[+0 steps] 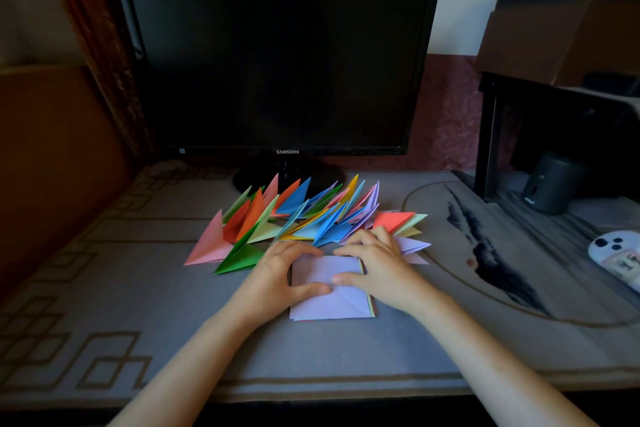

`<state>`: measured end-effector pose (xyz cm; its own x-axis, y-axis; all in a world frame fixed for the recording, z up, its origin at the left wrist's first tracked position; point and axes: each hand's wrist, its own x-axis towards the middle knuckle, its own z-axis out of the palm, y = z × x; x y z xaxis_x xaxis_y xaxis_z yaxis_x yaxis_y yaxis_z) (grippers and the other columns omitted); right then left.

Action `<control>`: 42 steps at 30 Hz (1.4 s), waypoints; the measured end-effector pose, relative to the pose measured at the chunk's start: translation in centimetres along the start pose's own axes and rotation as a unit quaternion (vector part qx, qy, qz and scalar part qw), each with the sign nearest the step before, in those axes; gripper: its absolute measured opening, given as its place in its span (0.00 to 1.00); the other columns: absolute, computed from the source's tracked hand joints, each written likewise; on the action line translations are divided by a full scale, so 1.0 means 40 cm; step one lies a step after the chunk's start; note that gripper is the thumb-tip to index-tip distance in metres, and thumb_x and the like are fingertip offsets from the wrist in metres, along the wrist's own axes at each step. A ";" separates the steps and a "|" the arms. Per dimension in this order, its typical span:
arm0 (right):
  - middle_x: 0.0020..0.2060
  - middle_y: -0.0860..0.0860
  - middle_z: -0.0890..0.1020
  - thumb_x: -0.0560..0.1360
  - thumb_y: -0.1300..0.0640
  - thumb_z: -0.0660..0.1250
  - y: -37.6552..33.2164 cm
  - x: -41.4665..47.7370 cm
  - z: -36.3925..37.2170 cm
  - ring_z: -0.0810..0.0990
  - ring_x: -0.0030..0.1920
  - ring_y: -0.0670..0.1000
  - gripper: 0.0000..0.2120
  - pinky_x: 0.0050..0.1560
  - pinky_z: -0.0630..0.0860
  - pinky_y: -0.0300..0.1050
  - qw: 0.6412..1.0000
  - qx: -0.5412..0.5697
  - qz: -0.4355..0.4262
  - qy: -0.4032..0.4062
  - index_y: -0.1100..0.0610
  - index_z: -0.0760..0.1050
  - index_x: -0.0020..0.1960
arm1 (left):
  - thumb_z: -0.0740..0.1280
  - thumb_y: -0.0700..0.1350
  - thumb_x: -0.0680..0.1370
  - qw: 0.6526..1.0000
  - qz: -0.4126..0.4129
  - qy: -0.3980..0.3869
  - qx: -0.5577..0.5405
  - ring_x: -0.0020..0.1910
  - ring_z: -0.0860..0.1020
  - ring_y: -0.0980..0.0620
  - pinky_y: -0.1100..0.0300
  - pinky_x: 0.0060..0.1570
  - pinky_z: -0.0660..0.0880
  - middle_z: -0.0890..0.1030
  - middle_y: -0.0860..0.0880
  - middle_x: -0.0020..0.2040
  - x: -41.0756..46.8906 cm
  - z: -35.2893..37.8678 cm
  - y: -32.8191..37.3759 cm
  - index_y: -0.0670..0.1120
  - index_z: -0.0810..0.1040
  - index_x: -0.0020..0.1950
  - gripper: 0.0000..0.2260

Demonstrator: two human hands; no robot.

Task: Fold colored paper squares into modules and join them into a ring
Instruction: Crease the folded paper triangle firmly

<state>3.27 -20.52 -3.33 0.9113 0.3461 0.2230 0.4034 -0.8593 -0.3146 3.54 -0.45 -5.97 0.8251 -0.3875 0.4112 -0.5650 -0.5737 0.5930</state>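
Head view: your left hand and right hand both lie on the lilac top sheet of the paper stack, near centre of the desk mat. Left thumb and right thumb meet on the sheet's middle; fingers spread flat along its far edge, pressing, not pinching. Sheet sits square, edges running left-right and near-far, right between both hands, so neither is nearer. Finished modules fan out just beyond, touching your right fingers. Monitor farther back. Likely next: fold the far edge toward you, judging by finger placement
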 end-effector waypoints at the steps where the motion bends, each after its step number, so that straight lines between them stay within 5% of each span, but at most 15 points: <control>1: 0.58 0.44 0.72 0.70 0.41 0.69 0.000 0.002 0.002 0.58 0.54 0.44 0.26 0.53 0.54 0.35 1.000 0.017 0.000 0.006 0.49 0.73 0.65 | 0.68 0.67 0.63 1.000 0.000 0.003 -0.004 0.59 0.68 0.63 0.76 0.59 0.60 0.71 0.67 0.55 0.000 0.000 -0.001 0.57 0.75 0.57 0.26; 8: 0.41 0.40 0.76 0.68 0.57 0.75 0.005 -0.002 0.008 0.65 0.47 0.42 0.06 0.49 0.63 0.40 0.982 0.150 0.016 0.111 0.50 0.79 0.41 | 0.77 0.56 0.63 0.998 -0.038 0.016 -0.051 0.60 0.68 0.67 0.77 0.57 0.62 0.72 0.59 0.59 -0.006 -0.003 0.003 0.59 0.68 0.61 0.30; 14: 0.33 0.46 0.80 0.71 0.61 0.71 0.002 -0.010 -0.007 0.73 0.31 0.38 0.04 0.36 0.67 0.34 0.919 0.350 0.076 0.162 0.56 0.77 0.41 | 0.78 0.45 0.66 0.973 -0.068 0.091 -0.201 0.50 0.76 0.64 0.71 0.51 0.70 0.75 0.58 0.54 0.000 -0.020 0.034 0.57 0.68 0.61 0.29; 19: 0.37 0.55 0.84 0.71 0.63 0.72 0.003 -0.015 -0.009 0.81 0.39 0.51 0.04 0.44 0.74 0.49 0.858 0.466 0.093 0.194 0.58 0.77 0.41 | 0.76 0.45 0.68 0.944 -0.120 0.084 -0.297 0.50 0.81 0.55 0.60 0.49 0.78 0.82 0.50 0.52 0.008 -0.028 0.042 0.53 0.75 0.56 0.19; 23: 0.41 0.53 0.84 0.72 0.63 0.71 -0.012 -0.020 -0.002 0.81 0.43 0.51 0.04 0.47 0.75 0.51 0.851 0.484 0.065 0.192 0.56 0.77 0.44 | 0.71 0.38 0.73 0.946 -0.125 0.078 -0.289 0.44 0.82 0.53 0.64 0.41 0.77 0.84 0.51 0.45 0.008 -0.034 0.048 0.46 0.79 0.51 0.09; 26: 0.54 0.45 0.81 0.76 0.58 0.67 -0.011 -0.028 -0.007 0.79 0.54 0.46 0.11 0.52 0.74 0.42 0.873 0.455 0.025 0.175 0.50 0.76 0.57 | 0.68 0.38 0.75 0.940 -0.130 0.080 -0.305 0.29 0.79 0.51 0.64 0.32 0.76 0.83 0.51 0.38 0.005 -0.044 0.055 0.43 0.79 0.51 0.05; 30: 0.65 0.42 0.73 0.62 0.76 0.50 0.006 -0.045 -0.015 0.69 0.67 0.42 0.33 0.64 0.66 0.34 0.919 0.363 -0.070 0.140 0.52 0.78 0.57 | 0.66 0.39 0.77 0.938 -0.137 0.082 -0.308 0.23 0.69 0.55 0.67 0.27 0.68 0.78 0.50 0.31 0.004 -0.048 0.046 0.41 0.79 0.50 0.04; 33: 0.67 0.44 0.70 0.67 0.81 0.57 0.003 -0.047 -0.005 0.66 0.69 0.43 0.31 0.64 0.64 0.31 0.933 0.334 -0.082 0.109 0.50 0.80 0.53 | 0.65 0.37 0.77 0.933 -0.138 0.069 -0.325 0.23 0.67 0.57 0.68 0.25 0.65 0.75 0.50 0.30 0.004 -0.045 0.050 0.38 0.79 0.50 0.05; 38: 0.57 0.41 0.76 0.68 0.71 0.69 -0.001 -0.037 0.003 0.73 0.60 0.42 0.16 0.58 0.69 0.35 0.927 0.354 -0.056 0.110 0.52 0.82 0.44 | 0.63 0.39 0.78 0.931 -0.139 0.030 -0.335 0.24 0.69 0.58 0.68 0.26 0.66 0.76 0.51 0.30 0.001 -0.043 0.059 0.42 0.78 0.47 0.04; 42: 0.35 0.44 0.76 0.67 0.64 0.74 -0.016 -0.028 0.004 0.73 0.38 0.41 0.08 0.41 0.67 0.33 0.912 0.378 -0.034 0.155 0.53 0.79 0.37 | 0.64 0.51 0.77 0.912 -0.127 0.005 -0.390 0.30 0.76 0.54 0.65 0.28 0.70 0.80 0.46 0.35 0.001 -0.041 0.077 0.39 0.78 0.47 0.14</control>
<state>1.99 -20.30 -3.53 0.8619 0.1651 0.4794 0.5070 -0.2937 -0.8103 1.81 -1.05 -2.99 0.9322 -0.3043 0.1958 -0.1910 0.0460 0.9805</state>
